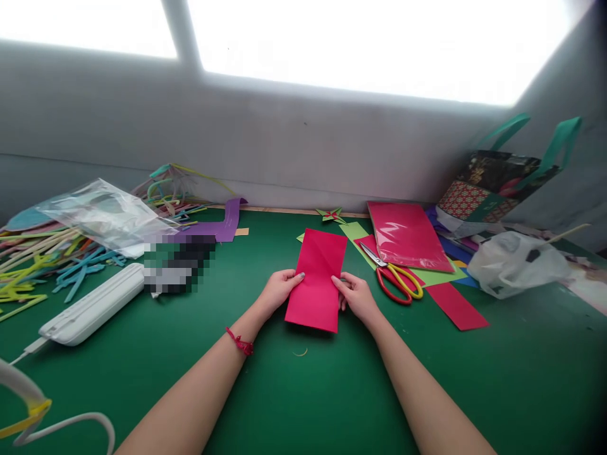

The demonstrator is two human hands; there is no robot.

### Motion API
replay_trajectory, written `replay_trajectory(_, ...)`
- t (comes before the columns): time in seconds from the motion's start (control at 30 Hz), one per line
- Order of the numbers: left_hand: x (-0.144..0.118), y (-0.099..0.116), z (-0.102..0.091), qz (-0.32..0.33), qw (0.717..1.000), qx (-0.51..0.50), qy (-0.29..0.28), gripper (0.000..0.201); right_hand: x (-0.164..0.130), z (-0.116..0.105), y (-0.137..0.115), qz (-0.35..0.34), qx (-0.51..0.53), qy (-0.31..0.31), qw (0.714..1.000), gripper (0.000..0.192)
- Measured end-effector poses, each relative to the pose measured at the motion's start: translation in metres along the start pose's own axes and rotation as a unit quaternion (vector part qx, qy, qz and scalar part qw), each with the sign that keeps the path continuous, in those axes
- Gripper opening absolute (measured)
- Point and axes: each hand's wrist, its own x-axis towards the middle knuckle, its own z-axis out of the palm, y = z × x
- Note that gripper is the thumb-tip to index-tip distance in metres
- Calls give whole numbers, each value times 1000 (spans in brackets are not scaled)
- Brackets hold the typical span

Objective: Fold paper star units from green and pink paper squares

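Red paper [318, 278] flat on counter [303, 392], just left of scissors [396, 278]. Left hand [277, 291] and right hand [358, 297] fingers pinch its side edges. Looks light, floppy, creases easily; hold edges.

2 bare forearms show from the lower edge of the view, with no sleeves on either. The left hand [277, 289] has a thin red cord bracelet [239, 342] round its wrist, tied in a small knot with short loose ends. The nails on the left fingers look painted in a pale grey, glossy tone. The right hand [356, 296] wears no ring, watch or band that can be seen, and its wrist is bare. Its nails are too small to tell apart.
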Motion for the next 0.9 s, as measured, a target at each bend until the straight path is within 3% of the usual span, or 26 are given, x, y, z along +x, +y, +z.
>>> replay_trajectory(0.23,-5,-1,0,32,999,11,-1,38,-7,3,-3,-37,-5,33,999,28)
replay_trajectory(0.43,-6,-5,-1,42,999,10,12,36,-19,7,-10,-53,-9,7,999,31)
replay_trajectory(0.77,-1,-1,-3,18,1000,-13,12,39,-9,5,-3,3,57,-13,998,33)
replay_trajectory(0.9,-6,7,-5,83,996,5,35,43,-5,-1,-2,33,120,21,992,32)
